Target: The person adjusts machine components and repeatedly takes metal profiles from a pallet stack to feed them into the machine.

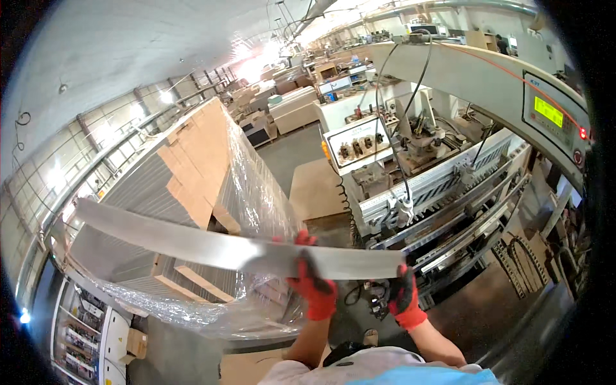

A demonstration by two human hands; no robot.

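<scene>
A long, narrow grey board (212, 247) stretches from the far left to just in front of me, held up in the air in both hands. My left hand (311, 276), in a red and black work glove, is closed around the board's lower edge, with fingertips showing above its top edge. At the board's right end, my right hand (404, 298), gloved the same way, grips the short end. Behind the board stands a tall stack of panels (192, 154), partly wrapped in clear plastic film (256, 186); the board hides part of it.
On the right is a large machine with metal rails (443, 192), hanging cables and a control panel (548, 115) with a lit yellow-green screen. An open electrical cabinet (80, 327) and a cardboard box (136, 343) stand lower left. More panel stacks (295, 106) fill the hall behind.
</scene>
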